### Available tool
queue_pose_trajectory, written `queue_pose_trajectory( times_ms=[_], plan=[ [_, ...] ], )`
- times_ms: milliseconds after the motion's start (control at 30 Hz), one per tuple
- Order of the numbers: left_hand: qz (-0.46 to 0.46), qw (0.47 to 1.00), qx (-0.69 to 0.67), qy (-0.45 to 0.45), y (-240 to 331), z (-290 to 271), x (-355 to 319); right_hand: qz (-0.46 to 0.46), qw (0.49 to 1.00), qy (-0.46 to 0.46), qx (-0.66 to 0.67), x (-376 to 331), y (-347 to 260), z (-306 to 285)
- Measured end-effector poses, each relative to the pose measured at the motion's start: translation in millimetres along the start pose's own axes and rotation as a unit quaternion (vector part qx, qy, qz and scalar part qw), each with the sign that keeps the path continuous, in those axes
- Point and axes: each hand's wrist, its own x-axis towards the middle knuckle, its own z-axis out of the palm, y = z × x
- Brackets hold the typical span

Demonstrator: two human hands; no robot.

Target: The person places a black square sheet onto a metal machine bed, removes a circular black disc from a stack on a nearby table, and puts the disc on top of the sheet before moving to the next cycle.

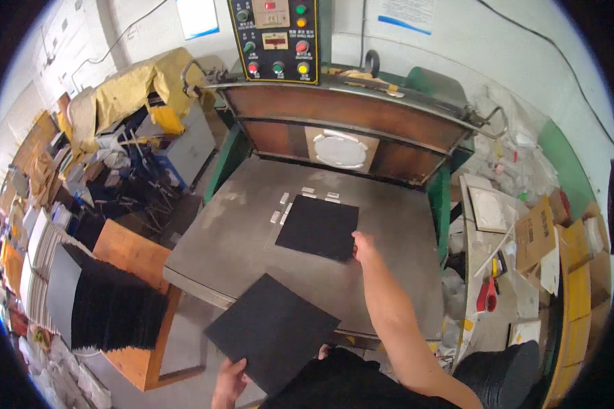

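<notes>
My left hand (230, 382) grips a black square sheet (273, 330) by its lower left corner, thumb on top. That sheet is held out over the near edge of a grey metal machine bed (239, 198). My right hand (363, 247) pinches the right edge of a second black sheet (318, 225), which lies on the bed. Small white blocks (284, 198) sit on the metal beside this sheet's left and far sides. Behind the bed a raised brown plate (273, 109) carries a white oval form (340, 150) at its middle.
Left of the bed, a thick stack of black sheets (119, 307) sits on an orange wooden stand (126, 245). A control panel (275, 41) rises at the back. At right, a side table (467, 273) bears red-handled scissors (486, 294) and stands near cardboard boxes (535, 235).
</notes>
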Motion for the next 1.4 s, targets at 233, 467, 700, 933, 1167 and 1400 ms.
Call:
queue_pose_trajectory(
  times_ms=[233,467,700,933,1167,1400],
  plan=[
    [-0.072,0.996,-0.041,-0.018,-20.6,8.6,36.6,0.150,0.967,-0.188,0.087,-37.1,-47.1,18.2],
    [-0.051,0.993,-0.057,-0.093,-27.6,140.2,185.9,-0.045,0.930,-0.299,0.207,-93.6,-81.7,-71.1],
    [-0.072,0.995,-0.071,-0.004,-27.3,225.6,333.6,-0.188,0.958,-0.110,0.184,-191.2,-49.2,-229.1],
    [-0.040,0.958,0.283,-0.014,-1.1,214.0,264.4,-0.104,0.969,0.154,0.160,-228.1,90.4,-323.6],
    [0.458,0.494,0.739,-0.009,-46.7,337.2,345.9,-0.109,0.903,0.279,-0.308,-297.4,60.2,-282.1],
    [0.403,0.466,0.787,-0.022,-75.2,338.0,385.8,-0.245,0.932,0.257,-0.071,-404.0,40.2,-230.0]
  ],
)
